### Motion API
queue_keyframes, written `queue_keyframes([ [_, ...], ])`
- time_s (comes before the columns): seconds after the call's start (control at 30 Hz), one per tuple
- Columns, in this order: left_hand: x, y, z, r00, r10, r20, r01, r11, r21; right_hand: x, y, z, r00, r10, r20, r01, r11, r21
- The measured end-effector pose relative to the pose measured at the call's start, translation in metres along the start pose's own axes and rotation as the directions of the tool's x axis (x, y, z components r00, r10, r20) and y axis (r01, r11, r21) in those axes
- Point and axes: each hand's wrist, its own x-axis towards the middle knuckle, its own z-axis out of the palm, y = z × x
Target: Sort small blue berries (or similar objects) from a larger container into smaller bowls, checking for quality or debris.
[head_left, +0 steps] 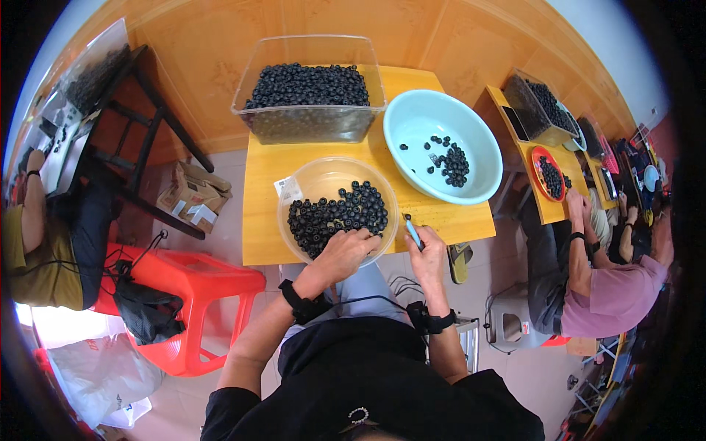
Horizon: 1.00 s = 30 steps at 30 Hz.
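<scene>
Orange wood panelling (pixel 419 37) is curving across the back. Over on the left, a glossy red plastic stool (pixel 213 278) is standing near a crumpled cardboard box (pixel 187 192). Now the yellow table (pixel 261 220): bare wood is showing down its left side and across the front right corner. Towards the back, a clear rectangular bin (pixel 316 132) is holding a heap of dark round pieces (pixel 309 84). In front, a translucent round tub (pixel 327 175) is sitting right at the near edge, a white label (pixel 288 189) on its rim showing print too small to read. The left hand (pixel 342 256) is resting its fingers among the tub's dark pieces; whether they're pinching one, I can't tell. Apart from it, the right hand (pixel 428 257) is gripping a slim blue-handled tool (pixel 414 235), its tip pointing away. Further right, a smooth pale-blue basin (pixel 441 110) is holding a loose cluster; beyond, a person in pink (pixel 610 294) is sitting at a second table (pixel 551 213).
</scene>
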Motion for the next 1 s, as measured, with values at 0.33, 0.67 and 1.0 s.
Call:
queue_keyframes([
  [0.33, -0.007, -0.019, -0.024, 0.979, -0.196, -0.048, 0.132, 0.801, -0.584, 0.008, -0.006, -0.014, 0.998, 0.025, -0.066, -0.023, 0.999, 0.022],
  [0.67, -0.040, -0.016, -0.051, 0.916, -0.398, 0.046, -0.025, -0.170, -0.985, 0.008, -0.023, -0.007, 1.000, 0.029, -0.006, -0.029, 0.996, 0.081],
  [1.0, -0.042, -0.007, -0.032, 0.931, -0.361, 0.048, -0.089, -0.352, -0.932, 0.002, -0.081, 0.011, 0.930, -0.261, 0.258, 0.178, 0.935, 0.306],
])
